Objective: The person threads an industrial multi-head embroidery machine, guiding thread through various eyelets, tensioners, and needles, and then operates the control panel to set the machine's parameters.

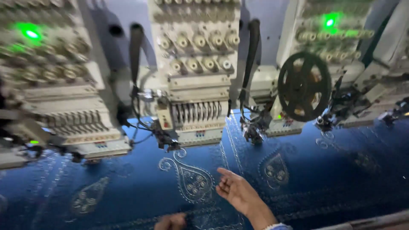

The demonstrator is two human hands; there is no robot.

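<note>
Right hand open, palm up, above blue fabric (left hand unclear).

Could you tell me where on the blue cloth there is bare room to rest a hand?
Open cloth lies right of the right hand, below the black reel. It is crowded under the middle machine head, where needles and wires hang. The left hand sits at the bottom edge.

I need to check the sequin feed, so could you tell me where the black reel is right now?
In the head view the black reel hangs upper right, on the right-hand embroidery head, above the blue fabric.
</note>
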